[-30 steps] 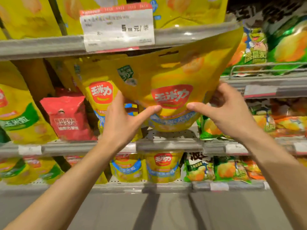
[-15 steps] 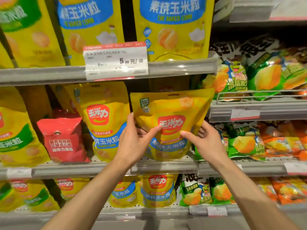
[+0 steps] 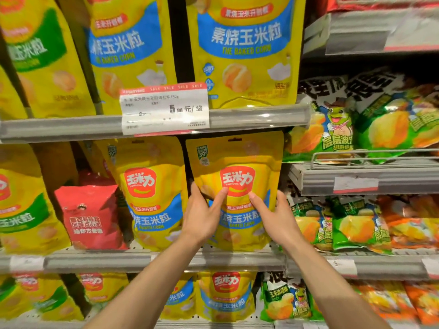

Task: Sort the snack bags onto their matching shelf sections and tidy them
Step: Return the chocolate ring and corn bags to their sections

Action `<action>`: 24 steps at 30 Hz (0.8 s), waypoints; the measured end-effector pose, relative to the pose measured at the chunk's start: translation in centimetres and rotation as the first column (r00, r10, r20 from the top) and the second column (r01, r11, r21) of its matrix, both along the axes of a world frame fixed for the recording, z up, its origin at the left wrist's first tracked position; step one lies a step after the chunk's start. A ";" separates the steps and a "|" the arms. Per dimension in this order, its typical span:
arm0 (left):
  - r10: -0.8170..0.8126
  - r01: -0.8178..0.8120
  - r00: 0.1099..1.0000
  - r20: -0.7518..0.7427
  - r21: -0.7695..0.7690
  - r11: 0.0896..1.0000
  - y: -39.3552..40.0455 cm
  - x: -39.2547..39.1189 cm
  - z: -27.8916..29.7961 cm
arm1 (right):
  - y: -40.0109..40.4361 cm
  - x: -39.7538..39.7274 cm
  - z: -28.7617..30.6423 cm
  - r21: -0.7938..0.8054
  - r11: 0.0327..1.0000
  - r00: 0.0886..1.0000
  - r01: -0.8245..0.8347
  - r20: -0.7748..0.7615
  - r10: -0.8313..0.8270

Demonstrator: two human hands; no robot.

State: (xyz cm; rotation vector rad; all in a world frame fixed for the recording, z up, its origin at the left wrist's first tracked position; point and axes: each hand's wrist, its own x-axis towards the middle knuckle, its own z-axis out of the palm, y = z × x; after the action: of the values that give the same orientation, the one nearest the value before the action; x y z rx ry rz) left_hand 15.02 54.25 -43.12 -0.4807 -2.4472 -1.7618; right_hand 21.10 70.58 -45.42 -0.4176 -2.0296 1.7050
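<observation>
A yellow baked-corn bag with a blue band (image 3: 237, 162) stands upright on the middle shelf (image 3: 166, 260), under the shelf rail above. My left hand (image 3: 202, 214) grips its left edge, thumb on the front. My right hand (image 3: 273, 217) holds its right edge, thumb on the front too. A matching yellow-and-blue bag (image 3: 152, 193) stands right beside it on the left. A red snack bag (image 3: 90, 214) sits further left among the yellow bags.
A sale price tag (image 3: 165, 108) hangs on the upper shelf rail. Bigger yellow corn bags (image 3: 244, 51) fill the top shelf. Green frog-print chip bags (image 3: 332, 129) and orange bags (image 3: 408, 224) fill the right-hand shelves. More yellow bags (image 3: 225, 298) stand on the shelf below.
Both hands have pushed the yellow bag back into the middle shelf and stood it upright beside its match. The view has tilted upward.
</observation>
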 end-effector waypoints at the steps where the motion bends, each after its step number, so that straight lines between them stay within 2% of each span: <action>1: 0.001 0.000 0.999 0.033 -0.007 1.000 0.2 0.1 -0.4 | 0.0 -0.1 -0.1 -0.004 1.000 1.000 0.009 0.011 -0.009; 5: -0.006 0.005 0.996 0.084 0.007 1.000 0.6 0.2 -1.6 | -0.2 0.0 -0.5 0.009 0.999 0.999 0.039 0.032 -0.039; 10: 0.013 -0.020 0.993 0.116 0.057 0.998 0.8 0.0 -1.9 | -0.5 0.0 -0.2 -0.009 1.000 0.998 0.000 0.055 0.001; 16: -0.075 0.069 0.994 0.081 0.076 0.995 0.5 0.8 -2.3 | -0.6 0.2 -0.6 0.039 0.998 0.998 0.050 0.038 -0.051; 21: -0.064 0.063 0.998 -0.016 -0.045 0.997 -0.7 1.5 -3.6 | -0.5 1.1 -1.0 0.088 0.994 0.998 0.068 0.010 -0.069; 24: -0.041 0.030 0.995 -0.096 -0.120 0.992 -2.4 3.0 -4.1 | -0.8 3.2 -1.7 0.180 0.977 0.992 0.115 0.029 -0.122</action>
State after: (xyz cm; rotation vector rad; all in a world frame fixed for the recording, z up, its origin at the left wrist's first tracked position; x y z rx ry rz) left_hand 18.01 51.86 -47.21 -0.6099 -2.4989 -1.5714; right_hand 24.31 69.75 -47.12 -0.5048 -2.1186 1.4423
